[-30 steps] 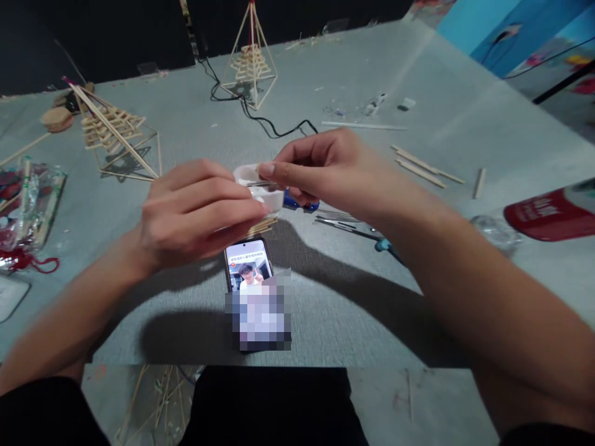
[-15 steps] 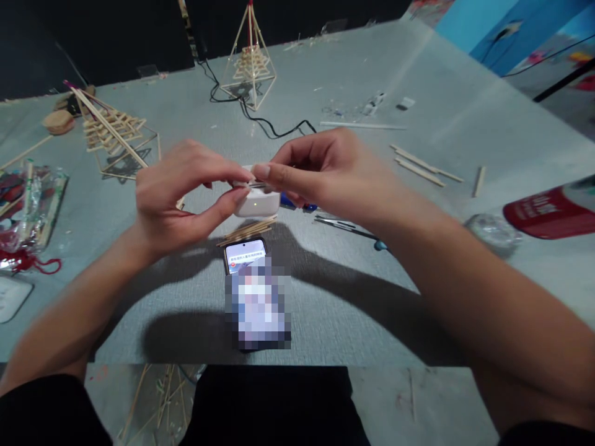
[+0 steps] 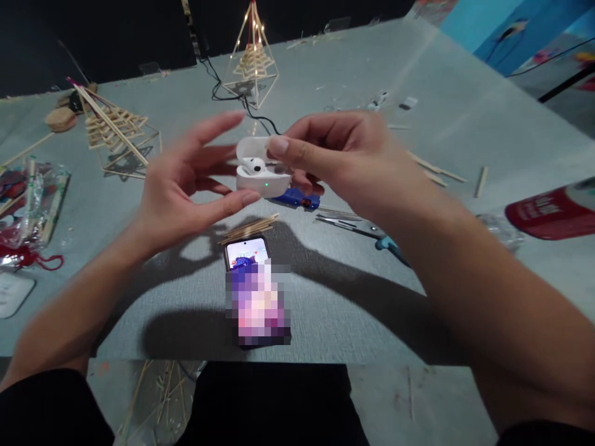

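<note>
A small white earbud case (image 3: 260, 186) is held up over the table with its lid raised. One white earbud (image 3: 255, 165) shows inside it, and a green light glows on the front. My left hand (image 3: 186, 176) holds the case from the left, thumb along its front, a finger behind and the index finger lifted away. On the other side, my right hand (image 3: 341, 145) grips the case's right end, its thumb by the open lid and its fingers curled behind. That thumb hides part of the inside. Below lies a lit phone (image 3: 248, 253), its screen mostly blurred out.
Wooden sticks (image 3: 251, 228), a blue tool (image 3: 297, 198) and scissors (image 3: 353, 228) lie near the phone. Two stick pyramids, one lit (image 3: 253, 62) and one tilted (image 3: 116, 130), stand farther back. Plastic packets (image 3: 41, 198) are at left, a red can (image 3: 548, 210) at right.
The case's lid has come up, showing an earbud, and its light turned from yellowish to green. My left fingers have spread. The phone picture has changed, and lights now glow on the far pyramid.
</note>
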### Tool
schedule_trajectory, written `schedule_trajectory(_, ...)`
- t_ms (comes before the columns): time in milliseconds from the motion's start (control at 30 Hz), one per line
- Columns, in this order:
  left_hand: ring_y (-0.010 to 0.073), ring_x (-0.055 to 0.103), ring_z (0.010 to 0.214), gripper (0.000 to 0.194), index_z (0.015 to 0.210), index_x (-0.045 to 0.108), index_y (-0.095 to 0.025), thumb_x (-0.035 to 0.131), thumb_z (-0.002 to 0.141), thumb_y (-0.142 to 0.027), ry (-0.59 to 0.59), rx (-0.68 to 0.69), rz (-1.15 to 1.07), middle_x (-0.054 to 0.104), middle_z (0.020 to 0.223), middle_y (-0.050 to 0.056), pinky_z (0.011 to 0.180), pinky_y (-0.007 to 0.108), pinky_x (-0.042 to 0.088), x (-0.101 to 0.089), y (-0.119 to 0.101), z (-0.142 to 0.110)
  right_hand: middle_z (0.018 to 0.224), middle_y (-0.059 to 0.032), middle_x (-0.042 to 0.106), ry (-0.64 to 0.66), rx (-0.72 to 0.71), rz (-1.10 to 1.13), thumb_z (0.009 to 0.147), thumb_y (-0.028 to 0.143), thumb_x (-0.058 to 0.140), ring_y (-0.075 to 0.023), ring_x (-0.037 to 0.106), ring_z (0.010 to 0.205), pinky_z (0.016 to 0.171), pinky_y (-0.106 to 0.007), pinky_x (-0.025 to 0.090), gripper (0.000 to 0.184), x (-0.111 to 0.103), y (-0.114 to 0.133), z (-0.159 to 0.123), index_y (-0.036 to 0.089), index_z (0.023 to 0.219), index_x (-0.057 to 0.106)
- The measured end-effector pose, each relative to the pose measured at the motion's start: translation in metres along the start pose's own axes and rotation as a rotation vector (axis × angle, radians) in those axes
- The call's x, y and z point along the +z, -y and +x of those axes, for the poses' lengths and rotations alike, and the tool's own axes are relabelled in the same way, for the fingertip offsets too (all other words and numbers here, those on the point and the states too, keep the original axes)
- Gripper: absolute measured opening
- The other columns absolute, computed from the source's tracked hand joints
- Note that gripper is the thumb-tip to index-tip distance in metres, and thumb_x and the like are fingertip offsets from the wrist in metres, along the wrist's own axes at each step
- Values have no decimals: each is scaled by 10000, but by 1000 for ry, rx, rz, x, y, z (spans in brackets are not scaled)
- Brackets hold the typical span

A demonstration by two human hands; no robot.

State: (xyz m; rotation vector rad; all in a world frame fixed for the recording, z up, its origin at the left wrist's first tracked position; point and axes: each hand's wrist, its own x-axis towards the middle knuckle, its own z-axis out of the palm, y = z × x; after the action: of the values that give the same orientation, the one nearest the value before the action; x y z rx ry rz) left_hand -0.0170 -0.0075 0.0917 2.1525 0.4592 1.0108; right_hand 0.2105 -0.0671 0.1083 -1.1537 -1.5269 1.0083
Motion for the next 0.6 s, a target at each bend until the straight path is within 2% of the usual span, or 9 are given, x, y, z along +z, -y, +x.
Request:
schedule_trajectory(100, 217, 789, 933, 616, 1388, 605, -293, 847, 821, -267, 23, -122, -41, 808, 1057, 17, 869, 418, 704, 3, -3, -2, 705, 10, 572, 13, -26, 39, 843, 665, 749, -120, 475, 590, 529, -284, 387, 457, 0, 1, -1, 215, 859, 671)
schedule_trajectory(200, 233, 793, 885, 393, 1188, 740, -284, 851, 812, -284, -24, -111, 13, 812, 1036, 26, 858, 449, 712, 3, -3, -4, 690, 11, 573, 55, -4, 41, 856, 649, 746, -130, 479, 594, 529, -293, 370, 433, -2, 2, 0, 224, 837, 664)
schedule_trajectory(267, 230, 793, 873, 299, 1106, 775, -284, 846, 815, -293, -38, -102, 55, 813, 1033, 26, 846, 438, 717, 3, -3, -6, 663, 13, 566, 75, 18, 20, 864, 637, 745, -135, 474, 582, 521, -301, 355, 417, -4, 2, 2, 229, 816, 673)
schedule_trajectory(433, 200, 791, 837, 295, 1098, 777, -255, 828, 830, -367, -38, -111, 83, 820, 990, 23, 779, 361, 723, 5, -7, -7, 686, 10, 603, 100, 29, -45, 831, 600, 799, -126, 474, 578, 487, -292, 329, 380, -12, -1, 4, 230, 886, 727)
schedule_trajectory(600, 152, 761, 668, 336, 1129, 770, -236, 834, 828, -369, -100, -159, 78, 794, 755, -7, 654, 277, 687, 7, -12, -10, 770, -10, 675, 109, -6, -116, 746, 501, 898, -155, 550, 642, 504, -296, 402, 377, -16, -1, 1, 243, 965, 732)
